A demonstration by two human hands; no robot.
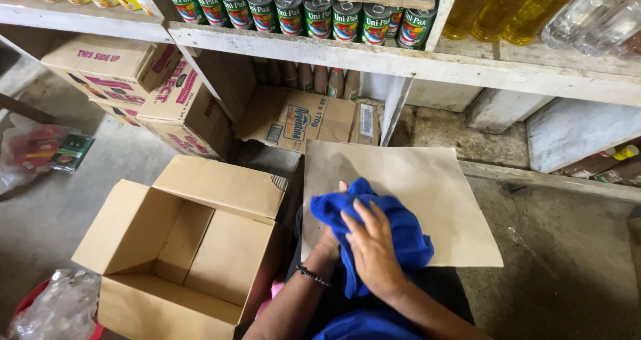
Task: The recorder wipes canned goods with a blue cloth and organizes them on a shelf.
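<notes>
A bright blue cloth [394, 230] is bunched up over the near edge of a flat brown cardboard sheet [427, 186] on the concrete floor. My right hand [370, 250] presses down on top of the cloth, fingers spread over it. My left hand [328, 241], with a dark bead bracelet on the wrist, is tucked under and against the cloth's left side, mostly hidden by it. An empty open cardboard box [190, 246] stands just left of my arms, its flaps up.
A white wooden shelf [400, 63] carries a row of green tins [300, 9] and bottles of yellow oil [507, 6]. Printed cartons [140, 86] sit under it at left, an opened carton [300, 119] behind the sheet. Plastic bags lie at left [40, 149] and bottom left [57, 306].
</notes>
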